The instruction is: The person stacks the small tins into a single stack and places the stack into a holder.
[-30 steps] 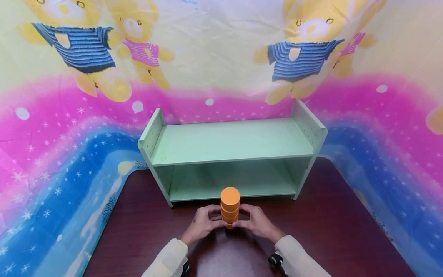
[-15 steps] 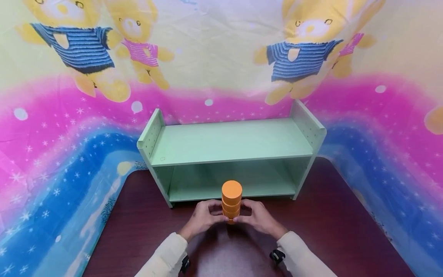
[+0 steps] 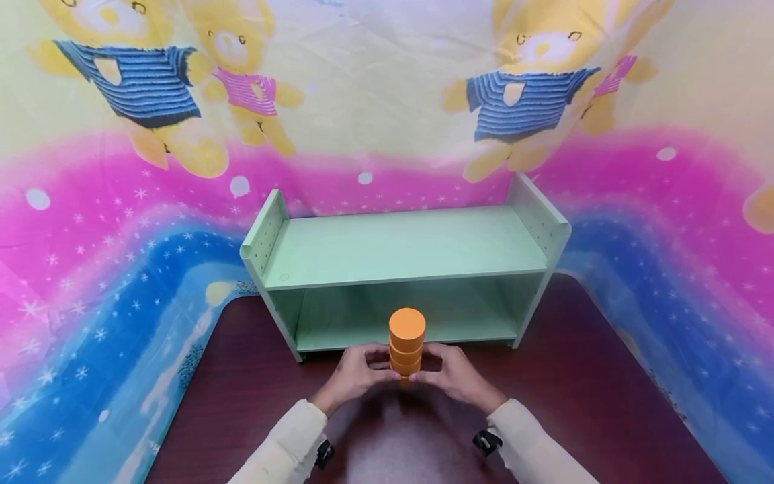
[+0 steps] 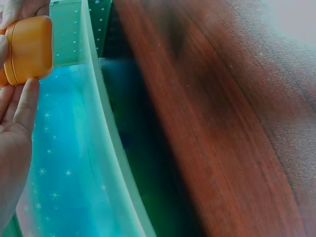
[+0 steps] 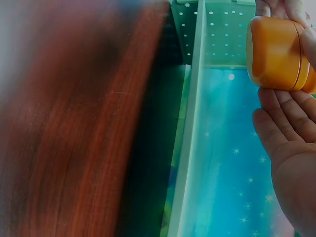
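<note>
An orange cylinder (image 3: 408, 336) with a flat round top and grooves around its side stands upright between the hands in the head view, in front of the shelf. My left hand (image 3: 357, 371) holds its left side near the lower part, thumb toward me. From the right, my right hand (image 3: 456, 374) grips the same cylinder, its thumb close to the left one. Both wrist views show the smooth wide end of the orange cylinder (image 4: 32, 49) with a seam, and fingertips against its side. Hands hide part of its lower end.
A pale green two-level shelf (image 3: 405, 245) stands behind the hands on a dark red-brown table (image 3: 242, 403). Upright side panels (image 3: 541, 222) flank its top board. A cloth printed with bears and snowflakes (image 3: 387, 87) surrounds the table on the back and sides.
Both hands and the orange cylinder have moved up in the head view, slightly right, and the cylinder's top looks larger. The grip stays the same and the shelf has not moved.
</note>
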`<state>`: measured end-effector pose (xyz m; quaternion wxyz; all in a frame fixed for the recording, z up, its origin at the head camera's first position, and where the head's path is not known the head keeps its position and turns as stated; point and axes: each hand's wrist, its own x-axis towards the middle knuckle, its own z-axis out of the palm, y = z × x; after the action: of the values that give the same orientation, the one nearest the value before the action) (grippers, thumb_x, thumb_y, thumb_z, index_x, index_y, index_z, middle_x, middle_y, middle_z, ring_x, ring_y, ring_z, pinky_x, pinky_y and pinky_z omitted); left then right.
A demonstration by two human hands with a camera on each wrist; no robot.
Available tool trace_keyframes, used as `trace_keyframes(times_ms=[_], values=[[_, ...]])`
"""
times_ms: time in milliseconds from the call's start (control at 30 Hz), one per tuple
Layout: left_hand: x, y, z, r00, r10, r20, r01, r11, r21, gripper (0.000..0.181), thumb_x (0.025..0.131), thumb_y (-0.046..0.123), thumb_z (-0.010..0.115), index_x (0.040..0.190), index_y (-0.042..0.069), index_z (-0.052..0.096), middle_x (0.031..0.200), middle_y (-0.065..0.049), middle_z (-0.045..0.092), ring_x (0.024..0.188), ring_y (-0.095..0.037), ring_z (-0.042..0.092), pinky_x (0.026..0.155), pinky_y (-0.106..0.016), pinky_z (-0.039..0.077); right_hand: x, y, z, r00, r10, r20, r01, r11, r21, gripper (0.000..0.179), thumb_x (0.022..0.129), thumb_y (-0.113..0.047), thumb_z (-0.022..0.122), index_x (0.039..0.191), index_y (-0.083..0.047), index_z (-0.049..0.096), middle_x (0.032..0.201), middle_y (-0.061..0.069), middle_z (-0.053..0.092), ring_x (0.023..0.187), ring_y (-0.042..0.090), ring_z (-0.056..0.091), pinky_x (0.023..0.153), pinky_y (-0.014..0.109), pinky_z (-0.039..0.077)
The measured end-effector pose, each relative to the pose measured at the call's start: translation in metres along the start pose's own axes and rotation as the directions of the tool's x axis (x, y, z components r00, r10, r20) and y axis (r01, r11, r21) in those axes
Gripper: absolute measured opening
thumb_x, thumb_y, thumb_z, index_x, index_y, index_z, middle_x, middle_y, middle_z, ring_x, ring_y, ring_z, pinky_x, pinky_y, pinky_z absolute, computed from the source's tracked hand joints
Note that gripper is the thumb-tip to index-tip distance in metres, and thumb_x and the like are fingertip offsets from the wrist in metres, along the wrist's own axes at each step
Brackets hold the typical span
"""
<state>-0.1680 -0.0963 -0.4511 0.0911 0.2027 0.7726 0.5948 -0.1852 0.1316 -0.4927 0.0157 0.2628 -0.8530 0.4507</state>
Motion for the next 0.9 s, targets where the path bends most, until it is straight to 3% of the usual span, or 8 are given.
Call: trace_keyframes(times_ms=[500,733,900], values=[[0.007,0.013,-0.003,1.0,0.002,0.022,-0.001,0.998,-0.067,0.04,0.075,0.0,0.076,0.111,-0.005,0.063,0.109,-0.018,0.064,0.097,-0.031,0.064,0.079,-0.028,0.055,0.004,-0.014,-0.015,0.999,0.024,0.031,-0.025,0.999,0.027,0.054,0.075,-0.048,0.072,0.119,-0.016,0.062,0.114,-0.006,0.064,0.107,0.012,0.057,0.095,0.044,0.047],[0.011,0.021,-0.009,0.999,0.016,0.029,-0.014,0.999,-0.047,0.04,0.075,0.0,0.076,0.112,-0.004,0.062,0.111,-0.018,0.063,0.098,-0.033,0.063,0.079,-0.029,0.055,0.009,-0.018,-0.021,0.997,0.032,0.069,-0.037,0.997,0.074,0.056,0.076,-0.047,0.072,0.122,-0.018,0.059,0.116,-0.008,0.062,0.103,0.008,0.059,0.09,0.034,0.051],[0.013,0.027,-0.013,0.999,0.012,0.03,-0.011,0.999,-0.03,0.04,0.074,0.0,0.076,0.112,-0.005,0.062,0.111,-0.018,0.063,0.099,-0.033,0.063,0.079,-0.028,0.055,0.014,-0.022,-0.025,0.996,0.025,0.08,-0.034,0.993,0.114,0.053,0.077,-0.045,0.072,0.122,-0.018,0.059,0.115,-0.007,0.062,0.103,0.011,0.06,0.09,0.038,0.051]])
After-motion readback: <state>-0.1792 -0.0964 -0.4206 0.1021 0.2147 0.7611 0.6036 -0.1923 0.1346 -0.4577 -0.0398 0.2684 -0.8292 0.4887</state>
